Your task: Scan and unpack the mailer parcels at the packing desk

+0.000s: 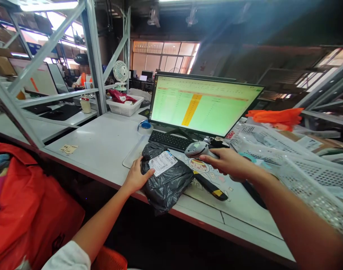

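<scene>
- My left hand (136,175) grips the parcel (169,187), label (162,163) up, apparently to steady it.
- My right hand (224,160) grasps the scanner (196,149), presumably for aiming.

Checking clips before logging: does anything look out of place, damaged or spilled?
Slightly: the black parcel overhangs the front edge of the table, so looks partly unsupported, though the left hand holds it. No obvious spill or damage.

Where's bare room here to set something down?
The white desktop is bare between the small beige cards and blue tape roll, in front of the white plastic basket. Crowded: around the black plastic parcel and the white perforated baskets at right.
</scene>
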Motion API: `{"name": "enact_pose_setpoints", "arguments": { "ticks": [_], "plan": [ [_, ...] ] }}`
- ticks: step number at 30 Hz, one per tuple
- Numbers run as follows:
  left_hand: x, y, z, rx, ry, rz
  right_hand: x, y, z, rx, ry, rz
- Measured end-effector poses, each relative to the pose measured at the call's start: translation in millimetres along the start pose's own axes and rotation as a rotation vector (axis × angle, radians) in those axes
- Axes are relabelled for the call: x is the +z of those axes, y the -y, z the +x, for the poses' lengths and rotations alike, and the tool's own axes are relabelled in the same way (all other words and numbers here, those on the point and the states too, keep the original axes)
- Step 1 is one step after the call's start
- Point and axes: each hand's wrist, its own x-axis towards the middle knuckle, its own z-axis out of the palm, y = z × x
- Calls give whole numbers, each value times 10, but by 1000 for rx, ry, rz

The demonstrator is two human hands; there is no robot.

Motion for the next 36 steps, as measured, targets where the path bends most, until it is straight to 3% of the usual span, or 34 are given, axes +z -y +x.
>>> {"name": "enact_pose_setpoints", "arguments": {
  "ticks": [4, 7, 10, 12, 14, 17, 19, 22, 25, 29, 36],
  "plan": [
    [36, 69, 91, -16, -4, -10, 513, -599, 52, 264, -135, -245],
    [34, 84, 125, -18, 57, 64, 906, -933, -9, 493, -137, -270],
    [31, 91, 118, 13, 76, 124, 1103, -1082, -100, 573, -84, -252],
    [30, 94, 93, 4, 66, 121, 1063, -1069, -120, 583, -42, -225],
    [22, 94, 63, -8, 65, 79, 911, -981, -53, 591, -106, -192],
    [-6, 98, 41, -4, 42, -18, 658, -808, 271, 488, -313, -136],
    [-32, 104, 48, 9, 12, -83, 584, -742, 587, 409, -312, -106],
    [-69, 114, 70, 11, -9, -168, 636, -752, 1009, 404, -211, -75],
    [-89, 117, 80, -4, -16, -228, 756, -841, 1224, 470, -147, -71],
    [-89, 109, 73, -14, -19, -237, 859, -948, 1292, 532, -102, -79],
    [-54, 63, 57, 10, -42, -228, 894, -895, 1409, 511, -65, -78]
  ]
}}
